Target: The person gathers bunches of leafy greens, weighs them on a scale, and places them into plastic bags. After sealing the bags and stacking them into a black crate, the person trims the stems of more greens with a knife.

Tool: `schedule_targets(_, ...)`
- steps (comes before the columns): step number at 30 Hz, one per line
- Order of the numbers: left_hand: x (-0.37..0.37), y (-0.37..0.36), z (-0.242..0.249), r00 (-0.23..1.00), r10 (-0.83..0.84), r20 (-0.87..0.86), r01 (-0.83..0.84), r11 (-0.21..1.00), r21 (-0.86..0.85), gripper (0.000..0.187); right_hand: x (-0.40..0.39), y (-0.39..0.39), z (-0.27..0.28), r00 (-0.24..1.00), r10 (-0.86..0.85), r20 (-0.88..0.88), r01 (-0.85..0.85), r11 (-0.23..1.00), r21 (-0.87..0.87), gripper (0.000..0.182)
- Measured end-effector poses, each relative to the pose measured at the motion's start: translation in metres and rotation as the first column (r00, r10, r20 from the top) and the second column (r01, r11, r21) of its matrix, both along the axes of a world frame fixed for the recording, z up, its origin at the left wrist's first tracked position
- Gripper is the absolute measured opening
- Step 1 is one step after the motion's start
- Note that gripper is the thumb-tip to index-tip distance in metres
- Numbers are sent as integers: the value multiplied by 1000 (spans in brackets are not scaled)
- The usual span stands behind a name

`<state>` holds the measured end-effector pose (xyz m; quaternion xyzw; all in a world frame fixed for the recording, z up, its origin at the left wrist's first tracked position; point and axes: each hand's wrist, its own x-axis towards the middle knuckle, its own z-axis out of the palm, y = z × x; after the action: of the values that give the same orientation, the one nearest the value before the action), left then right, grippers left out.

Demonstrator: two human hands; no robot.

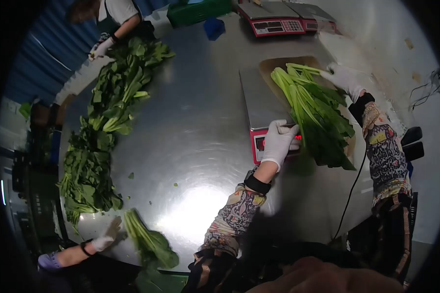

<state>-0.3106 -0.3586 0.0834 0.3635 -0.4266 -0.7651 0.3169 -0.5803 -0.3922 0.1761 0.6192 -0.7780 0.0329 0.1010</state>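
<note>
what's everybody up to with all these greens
The camera wearer is handling a bunch of leafy greens that overlaps a red scale in this view, on a metal table. Their right hand is at the stems, while the left hand is at the scale's front, beside the leaves. At the far left, a co-worker stands by piled greens; another person's hand is beside a separate bunch at the near edge.

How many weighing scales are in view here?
3: a near scale by the camera wearer's left hand; a far scale at the picture's top; another scale just to its right. More could be hidden.
</note>
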Motion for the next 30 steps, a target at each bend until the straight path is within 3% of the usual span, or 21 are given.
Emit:
schedule_targets(1,-1,1,5,998,-29,54,21,989,143,44,-2,1,4,966,-167,195,99,943,317,41)
schedule_targets(3,-2,1,12,999,-45,22,41,989,144,43,-12,20,-28,762,-52,645,-64,986,155,36)
schedule_targets(4,-1,-3,15,991,-119,-66,129,973,193,41,-13,32,-36,664,-10,748,-101,989,103,32)
schedule_targets(5,-3,-5,17,970,-185,-158,220,946,238,40,-6,43,-42,634,52,771,-90,996,7,28)
schedule_targets(7,-5,2,17,966,-174,-190,212,955,206,42,19,68,-42,641,144,754,-88,990,-114,29)
schedule_targets(9,7,18,29,988,-156,-19,157,984,84,37,55,97,-27,697,130,705,-55,990,-128,26)
schedule_targets(11,35,47,25,988,-153,20,151,986,74,33,94,123,-11,517,130,846,-79,991,-104,21)
schedule_targets(13,75,87,34,992,-113,61,108,990,92,34,126,145,-20,617,300,728,-225,953,-202,16)
schedule_targets(14,96,104,38,983,-72,170,54,993,106,36,148,154,-29,582,403,706,-264,915,-305,15)
schedule_targets(15,114,128,44,992,56,112,-71,988,135,36,167,162,-30,558,426,712,-326,902,-284,16)
schedule_targets(17,153,168,30,958,205,200,-236,961,144,38,207,175,-43,440,438,784,-373,883,-284,17)
schedule_targets(19,180,197,22,927,252,278,-306,937,169,47,235,183,-61,415,441,796,-521,832,-190,27)
schedule_targets(21,195,221,19,847,230,480,-414,851,322,56,257,196,-87,380,236,894,-614,787,53,45)
schedule_targets(22,193,231,18,836,227,500,-451,804,389,63,261,207,-90,367,237,900,-636,770,56,45)
schedule_targets(24,197,239,-11,850,248,464,-447,806,389,56,270,217,-92,543,229,808,-693,665,277,56)
schedule_targets(27,196,237,-18,897,289,335,-413,818,401,48,279,213,-68,471,127,873,-744,588,316,65)
schedule_targets(28,194,236,-25,904,272,330,-392,836,385,49,285,219,-56,529,176,830,-750,554,361,72)
schedule_targets(29,197,231,-38,957,199,212,-277,848,451,46,296,229,-52,529,183,829,-759,540,365,84)
schedule_targets(30,198,232,-65,970,232,78,-240,836,494,44,306,242,-53,603,336,724,-748,553,367,89)
